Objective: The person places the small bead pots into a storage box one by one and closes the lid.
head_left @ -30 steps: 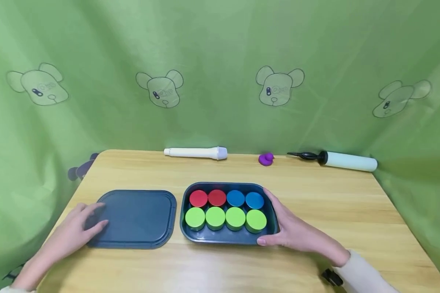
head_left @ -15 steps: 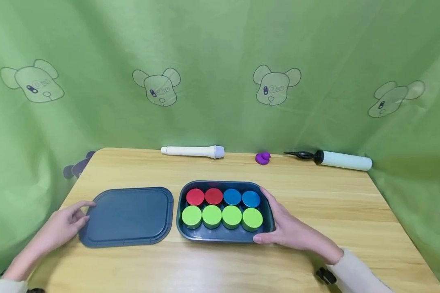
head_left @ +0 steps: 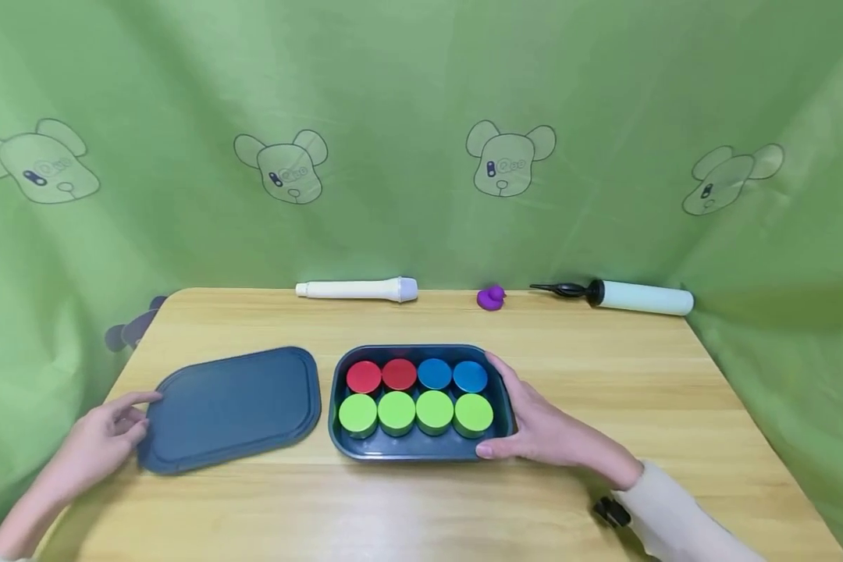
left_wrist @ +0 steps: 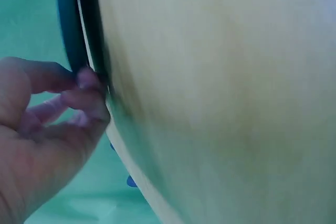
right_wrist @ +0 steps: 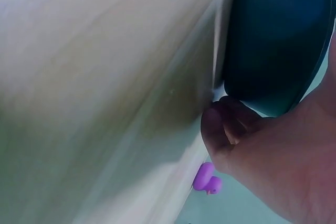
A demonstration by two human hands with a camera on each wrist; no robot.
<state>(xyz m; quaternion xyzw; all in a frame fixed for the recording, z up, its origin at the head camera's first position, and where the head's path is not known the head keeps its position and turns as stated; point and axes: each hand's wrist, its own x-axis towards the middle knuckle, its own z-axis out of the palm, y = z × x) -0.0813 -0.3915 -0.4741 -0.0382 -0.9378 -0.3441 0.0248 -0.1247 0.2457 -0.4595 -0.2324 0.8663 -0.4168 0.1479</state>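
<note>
My left hand [head_left: 98,443] pinches the left edge of a dark blue-grey, rounded rectangular lid [head_left: 233,407] in the head view. In the left wrist view the lid [left_wrist: 70,19] appears nearly edge-on, with fingers and thumb at its edge. To its right stands a matching open box [head_left: 400,449]. Inside are round pieces in two rows: red pieces [head_left: 399,375] and blue pieces [head_left: 435,375] behind, green pieces [head_left: 396,410] in front. My right hand [head_left: 544,425] grips the box's right end, thumb at the front corner, fingers around the back corner and partly hidden.
Along the table's [head_left: 421,515] back edge lie a white microphone-shaped object [head_left: 354,289], a purple rubber duck [head_left: 491,297] and a hand pump [head_left: 642,297]. A green curtain [head_left: 400,78] with printed bear heads hangs around the back and sides.
My left fingers have closed on the lid's left edge. The lid has turned, its right end now farther back. My right hand stays on the box; the whole view has shifted slightly.
</note>
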